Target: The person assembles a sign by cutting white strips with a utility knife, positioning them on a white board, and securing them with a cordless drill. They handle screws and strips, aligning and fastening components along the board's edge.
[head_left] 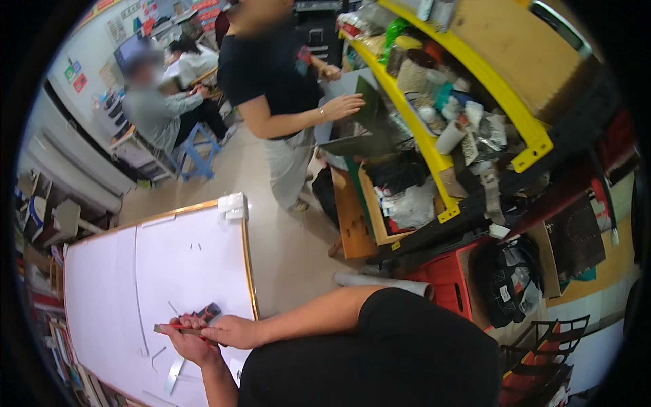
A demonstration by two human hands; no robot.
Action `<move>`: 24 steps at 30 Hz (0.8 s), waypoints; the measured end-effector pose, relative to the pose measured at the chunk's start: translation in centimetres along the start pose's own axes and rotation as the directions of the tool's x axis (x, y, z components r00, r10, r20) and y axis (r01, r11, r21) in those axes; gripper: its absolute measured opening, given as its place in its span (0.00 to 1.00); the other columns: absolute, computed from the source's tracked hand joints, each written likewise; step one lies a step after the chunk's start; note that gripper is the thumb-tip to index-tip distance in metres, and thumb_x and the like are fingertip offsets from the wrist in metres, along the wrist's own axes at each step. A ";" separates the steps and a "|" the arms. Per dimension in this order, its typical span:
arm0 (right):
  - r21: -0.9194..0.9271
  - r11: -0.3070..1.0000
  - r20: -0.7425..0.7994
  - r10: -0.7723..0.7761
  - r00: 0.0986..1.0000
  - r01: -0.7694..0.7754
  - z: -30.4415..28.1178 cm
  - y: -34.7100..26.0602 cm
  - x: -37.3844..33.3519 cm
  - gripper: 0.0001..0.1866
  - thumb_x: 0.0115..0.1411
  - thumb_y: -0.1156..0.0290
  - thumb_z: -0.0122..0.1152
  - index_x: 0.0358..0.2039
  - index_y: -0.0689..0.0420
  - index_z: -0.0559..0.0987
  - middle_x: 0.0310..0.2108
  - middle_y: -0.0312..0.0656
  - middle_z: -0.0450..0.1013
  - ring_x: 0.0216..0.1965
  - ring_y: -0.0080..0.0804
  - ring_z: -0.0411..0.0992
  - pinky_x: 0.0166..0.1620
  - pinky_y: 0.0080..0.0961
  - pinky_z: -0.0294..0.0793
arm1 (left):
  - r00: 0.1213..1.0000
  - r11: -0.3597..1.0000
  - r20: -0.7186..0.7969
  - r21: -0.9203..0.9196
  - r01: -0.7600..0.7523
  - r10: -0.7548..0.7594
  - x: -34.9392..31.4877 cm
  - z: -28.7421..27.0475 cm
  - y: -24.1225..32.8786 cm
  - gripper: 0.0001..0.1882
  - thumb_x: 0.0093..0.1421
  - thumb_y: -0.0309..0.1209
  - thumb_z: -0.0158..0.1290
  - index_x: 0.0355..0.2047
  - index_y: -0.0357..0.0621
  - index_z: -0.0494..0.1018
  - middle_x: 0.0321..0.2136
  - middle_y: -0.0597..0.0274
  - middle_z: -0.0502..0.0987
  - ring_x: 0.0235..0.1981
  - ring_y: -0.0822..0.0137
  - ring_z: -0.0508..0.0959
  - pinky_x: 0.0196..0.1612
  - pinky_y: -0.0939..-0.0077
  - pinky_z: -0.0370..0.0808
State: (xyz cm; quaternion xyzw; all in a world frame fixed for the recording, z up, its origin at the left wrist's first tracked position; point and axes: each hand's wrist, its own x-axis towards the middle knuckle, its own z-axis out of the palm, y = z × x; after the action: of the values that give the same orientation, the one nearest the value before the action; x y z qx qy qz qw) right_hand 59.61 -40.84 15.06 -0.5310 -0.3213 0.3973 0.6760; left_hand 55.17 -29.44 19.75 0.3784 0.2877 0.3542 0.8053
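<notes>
Person's left hand (194, 349) and right hand (236, 332) both closed round slim red tool (192, 332) (exact type unclear); it's above white table (102, 271); steady grip advisable, fingertips best clear of its tip.

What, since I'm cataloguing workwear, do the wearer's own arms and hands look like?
The left hand and right hand are ungloved, with no watch or bracelet visible. A plain black sleeve on the right arm ends near the elbow, leaving the forearm bare. The left sleeve can't be made out.

free: tabletop (102, 285), left side | obstacle: dark tool (211, 311), beside right hand (234, 332)
</notes>
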 end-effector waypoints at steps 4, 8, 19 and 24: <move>0.057 0.994 0.046 -0.094 0.995 0.091 -0.6 -0.1 0.6 0.34 0.72 0.43 0.47 0.23 0.62 0.77 0.19 0.41 0.72 0.24 0.29 0.69 0.32 0.31 0.72 | 1.000 1.000 0.027 0.021 0.003 -0.004 0.3 0.1 0.6 0.24 0.73 0.56 0.44 0.30 0.50 0.63 0.20 0.72 0.62 0.20 0.74 0.60 0.26 0.77 0.66; 0.003 1.000 0.059 -0.031 0.998 0.031 -1.1 -0.4 1.2 0.34 0.73 0.44 0.47 0.24 0.64 0.77 0.20 0.42 0.72 0.25 0.30 0.69 0.33 0.32 0.72 | 0.998 0.998 -0.039 -0.044 0.040 -0.042 0.9 0.2 0.3 0.23 0.72 0.55 0.45 0.32 0.50 0.65 0.20 0.71 0.62 0.20 0.75 0.61 0.24 0.80 0.64; -0.043 0.996 0.152 0.079 0.985 -0.073 -1.0 -1.0 1.7 0.31 0.73 0.47 0.47 0.29 0.65 0.79 0.24 0.43 0.76 0.29 0.28 0.72 0.36 0.30 0.73 | 0.990 1.000 -0.138 -0.026 0.002 -0.005 0.3 0.7 0.7 0.25 0.74 0.57 0.39 0.34 0.48 0.63 0.20 0.69 0.62 0.18 0.75 0.60 0.23 0.79 0.65; 0.035 0.996 0.205 0.076 0.976 -0.085 0.0 -1.2 1.7 0.28 0.74 0.50 0.47 0.29 0.62 0.78 0.23 0.34 0.70 0.28 0.21 0.65 0.33 0.26 0.68 | 0.975 0.998 -0.218 -0.032 -0.049 0.041 -0.4 0.7 1.7 0.27 0.73 0.59 0.40 0.35 0.47 0.62 0.19 0.69 0.62 0.18 0.74 0.62 0.22 0.77 0.66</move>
State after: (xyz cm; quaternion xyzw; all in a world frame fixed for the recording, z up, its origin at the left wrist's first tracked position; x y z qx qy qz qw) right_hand 60.64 -39.48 16.25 -0.4853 -0.3583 0.4834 0.6343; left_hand 54.79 -29.27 21.59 0.3289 0.3588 0.4169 0.7677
